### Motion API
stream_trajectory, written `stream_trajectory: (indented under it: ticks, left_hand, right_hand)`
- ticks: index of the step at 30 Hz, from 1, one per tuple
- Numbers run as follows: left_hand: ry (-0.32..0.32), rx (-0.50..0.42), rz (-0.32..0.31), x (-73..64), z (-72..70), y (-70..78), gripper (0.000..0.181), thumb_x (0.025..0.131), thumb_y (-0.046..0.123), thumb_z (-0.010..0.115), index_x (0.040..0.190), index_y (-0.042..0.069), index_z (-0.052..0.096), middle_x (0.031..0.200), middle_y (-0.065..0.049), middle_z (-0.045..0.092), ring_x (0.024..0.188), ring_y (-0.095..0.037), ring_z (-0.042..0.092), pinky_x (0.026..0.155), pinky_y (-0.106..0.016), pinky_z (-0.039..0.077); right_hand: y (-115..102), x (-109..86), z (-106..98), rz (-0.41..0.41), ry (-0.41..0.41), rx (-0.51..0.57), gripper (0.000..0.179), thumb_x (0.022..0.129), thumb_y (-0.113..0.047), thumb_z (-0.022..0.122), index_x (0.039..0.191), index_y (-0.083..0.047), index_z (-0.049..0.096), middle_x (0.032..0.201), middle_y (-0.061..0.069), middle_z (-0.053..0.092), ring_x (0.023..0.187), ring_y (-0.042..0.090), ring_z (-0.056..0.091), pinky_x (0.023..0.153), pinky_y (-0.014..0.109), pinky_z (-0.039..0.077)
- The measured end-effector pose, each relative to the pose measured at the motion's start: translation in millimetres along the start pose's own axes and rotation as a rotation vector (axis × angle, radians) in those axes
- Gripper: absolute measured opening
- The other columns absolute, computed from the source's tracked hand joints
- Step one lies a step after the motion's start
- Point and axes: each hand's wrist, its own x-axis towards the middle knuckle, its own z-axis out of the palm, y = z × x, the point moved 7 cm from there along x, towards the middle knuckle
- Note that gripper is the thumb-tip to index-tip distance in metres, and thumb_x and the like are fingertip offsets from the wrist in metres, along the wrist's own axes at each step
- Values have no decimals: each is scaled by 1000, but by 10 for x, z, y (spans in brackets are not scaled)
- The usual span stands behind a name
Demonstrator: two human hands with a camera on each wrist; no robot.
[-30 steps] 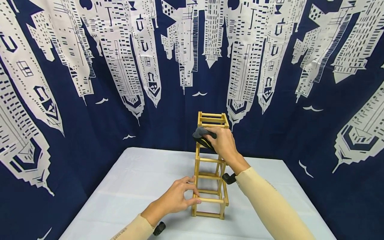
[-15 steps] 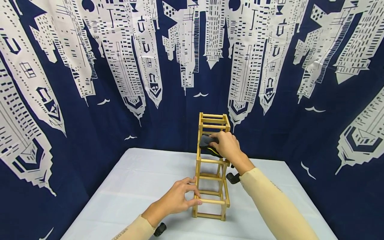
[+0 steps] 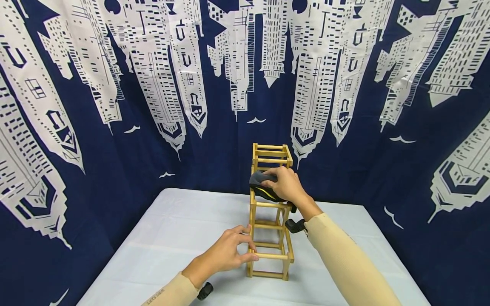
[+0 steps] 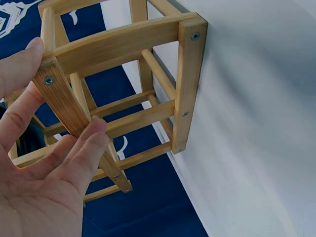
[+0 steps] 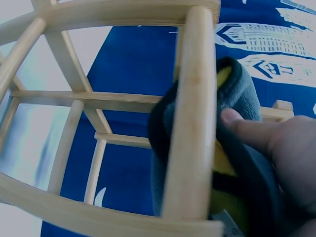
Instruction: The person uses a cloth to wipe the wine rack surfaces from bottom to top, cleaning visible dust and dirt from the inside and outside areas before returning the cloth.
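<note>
A light wooden tiered rack (image 3: 269, 256) stands upright on the table. My left hand (image 3: 226, 251) grips its near left post, thumb at the front rung; the left wrist view shows the fingertips (image 4: 96, 136) against the post. Between finger and thumb my right hand (image 3: 287, 183) pinches a soft grey-and-black slipper (image 3: 259, 177) with a yellow stripe, at an upper tier. In the right wrist view the slipper (image 5: 242, 96) shows a yellow inside and sits partly behind a rung (image 5: 190, 113). My right fingers are mostly hidden there.
A white cloth covers the table (image 3: 183, 225), to the left and right of the rack. Behind it hangs a navy curtain (image 3: 214, 161) printed with white upside-down buildings. Dark wrist cameras (image 3: 205, 291) are strapped to both wrists.
My right hand has lowered the slipper from near the rack's top tier to the tier below, then shifted it slightly left. The left hand has stayed on the post.
</note>
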Motion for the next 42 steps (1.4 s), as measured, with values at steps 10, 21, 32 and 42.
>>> stream_trajectory:
  ticks: [10, 21, 32, 42]
  left_hand:
    - [12, -29, -8, -12, 12, 22, 14, 101, 35, 95, 100, 24, 86, 162, -26, 70, 150, -44, 71, 122, -68, 60]
    - [-1, -77, -45, -31, 38, 49, 12, 105, 34, 91, 102, 25, 84, 167, -26, 65, 156, -48, 65, 125, -70, 57]
    - [41, -71, -15, -43, 29, 47, 8, 103, 31, 93, 105, 26, 87, 162, -23, 70, 154, -43, 68, 125, -69, 58]
    - [33, -80, 4, -58, 11, 21, 8, 104, 31, 92, 104, 25, 87, 161, -23, 71, 155, -44, 67, 126, -70, 56]
  right_hand:
    - [-532, -335, -237, -59, -26, 28, 28, 107, -22, 88, 131, -9, 88, 129, 12, 89, 117, 30, 83, 104, 53, 68]
    - [-455, -569, -648, -30, 160, 79, 33, 108, -21, 88, 139, -9, 85, 135, 16, 87, 122, 39, 85, 103, 58, 69]
    - [-493, -756, -1104, -251, 651, -12, 34, 105, -2, 86, 139, -5, 83, 128, 23, 85, 118, 46, 81, 102, 61, 66]
    - [-570, -357, -888, -221, 454, -176, 33, 108, -9, 83, 141, -6, 82, 135, 22, 85, 127, 48, 79, 116, 66, 61]
